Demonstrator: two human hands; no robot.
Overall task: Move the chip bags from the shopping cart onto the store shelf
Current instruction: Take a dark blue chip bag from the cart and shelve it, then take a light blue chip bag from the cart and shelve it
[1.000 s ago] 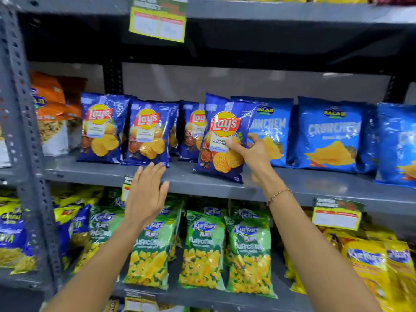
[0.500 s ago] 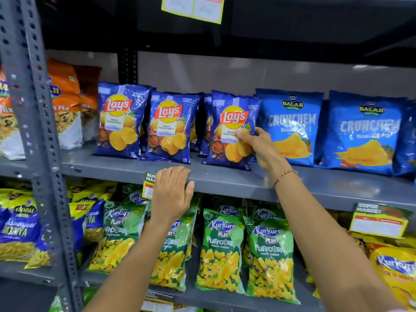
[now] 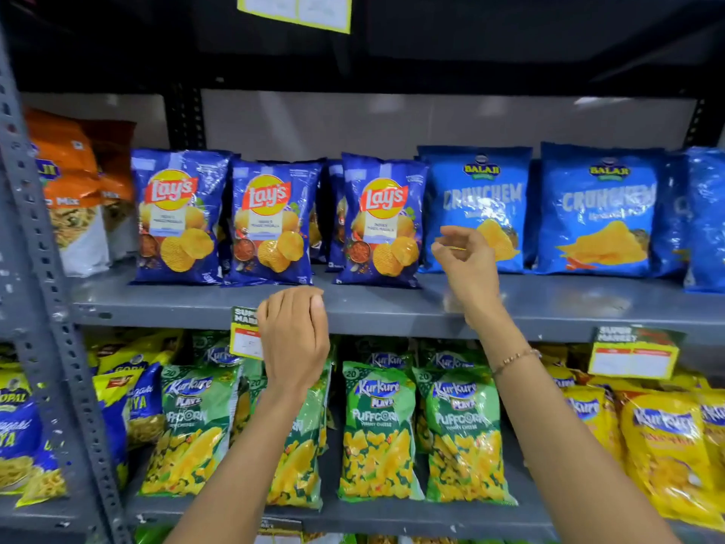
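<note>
Three dark blue Lay's chip bags stand upright in a row on the grey middle shelf (image 3: 392, 308). The rightmost Lay's bag (image 3: 382, 221) stands free beside the light blue Crunchem bags (image 3: 476, 206). My right hand (image 3: 467, 265) hovers just right of that bag, fingers loosely curled, holding nothing and not touching it. My left hand (image 3: 294, 335) rests with fingers bent over the shelf's front edge, below the middle Lay's bag (image 3: 270, 221). The left Lay's bag (image 3: 176, 217) stands near the shelf post. The shopping cart is out of view.
Orange snack bags (image 3: 74, 182) fill the shelf's left end. Green Kurkure Puffcorn bags (image 3: 378, 426) and yellow Kurkure bags (image 3: 667, 445) line the lower shelf. Price tags (image 3: 633, 353) hang from the shelf edge. A perforated grey upright (image 3: 51, 308) stands at left.
My right hand has let go of the rightmost Lay's bag and drawn back to the right; the bag now stands upright on the shelf. My left hand stays at the shelf edge.
</note>
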